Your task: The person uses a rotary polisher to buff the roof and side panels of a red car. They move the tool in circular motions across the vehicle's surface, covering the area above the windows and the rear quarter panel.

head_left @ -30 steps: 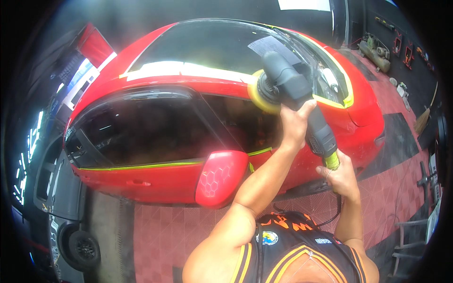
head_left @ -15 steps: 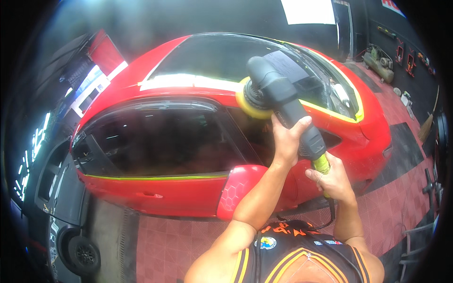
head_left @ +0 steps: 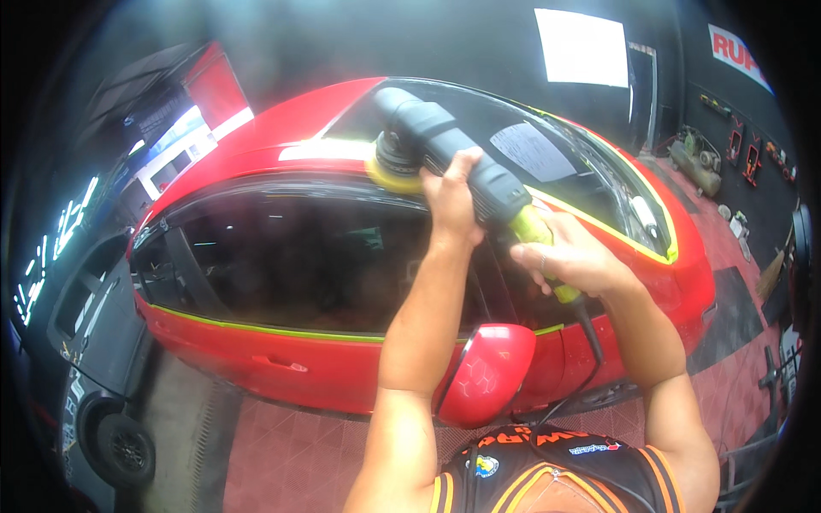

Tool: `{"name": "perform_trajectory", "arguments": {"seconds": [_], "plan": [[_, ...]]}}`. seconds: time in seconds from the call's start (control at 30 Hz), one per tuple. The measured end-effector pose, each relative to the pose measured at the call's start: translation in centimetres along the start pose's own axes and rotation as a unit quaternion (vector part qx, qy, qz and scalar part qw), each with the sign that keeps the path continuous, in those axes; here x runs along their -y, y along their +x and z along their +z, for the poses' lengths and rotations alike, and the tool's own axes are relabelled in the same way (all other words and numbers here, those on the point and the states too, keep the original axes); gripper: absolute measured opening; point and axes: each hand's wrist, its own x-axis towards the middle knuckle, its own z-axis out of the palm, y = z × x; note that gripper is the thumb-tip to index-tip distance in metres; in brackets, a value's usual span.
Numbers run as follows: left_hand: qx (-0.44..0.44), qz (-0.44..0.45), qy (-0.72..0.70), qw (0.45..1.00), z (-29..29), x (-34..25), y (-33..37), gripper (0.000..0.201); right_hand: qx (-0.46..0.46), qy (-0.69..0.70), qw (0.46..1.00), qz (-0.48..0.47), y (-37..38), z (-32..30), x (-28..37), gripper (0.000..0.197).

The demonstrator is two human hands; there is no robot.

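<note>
A black and grey car polisher (head_left: 475, 171) is held at a slant over a red car (head_left: 342, 363). Its yellow pad (head_left: 389, 178) sits on or just over the red roof edge above the side window (head_left: 299, 256); contact is hard to make out. My left hand (head_left: 453, 197) is closed around the polisher's body behind its head. On the yellow-green wrapped rear grip (head_left: 534, 229), my right hand (head_left: 573, 252) has its fingers wrapped. The power cord (head_left: 590, 342) hangs from the rear end toward my chest.
The red side mirror (head_left: 487, 376) juts out below my forearms. Yellow-green tape (head_left: 671, 254) edges the windshield, which has a paper sheet (head_left: 534, 150) behind it. A grey vehicle (head_left: 94, 325) stands at left. An air compressor (head_left: 697, 162) is on the far right floor.
The polisher has moved left along the roof edge, with both my hands still on it. My view has shifted slightly.
</note>
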Motion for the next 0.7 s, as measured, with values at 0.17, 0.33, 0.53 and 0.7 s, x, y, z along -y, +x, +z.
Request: {"name": "perform_trajectory", "arguments": {"seconds": [0.17,0.33,0.53,0.7], "plan": [[-0.016,0.01,-0.004,1.0,-4.1,-4.7,6.4,0.022,0.079,0.057,0.995,-0.031,6.3,1.8,3.5,0.032],[-0.017,-0.009,0.007,1.0,-7.3,-10.0,10.9,0.028,0.122,0.151,0.981,-0.016,11.8,4.1,5.0,0.029],[0.006,-0.033,0.018,0.999,-10.5,-14.4,14.9,0.033,0.166,0.269,0.949,0.0,15.5,7.0,6.4,0.035],[-0.003,-0.022,0.026,0.999,-9.9,-14.7,15.4,0.032,0.148,0.204,0.968,0.014,15.7,6.7,7.9,0.027]]}}
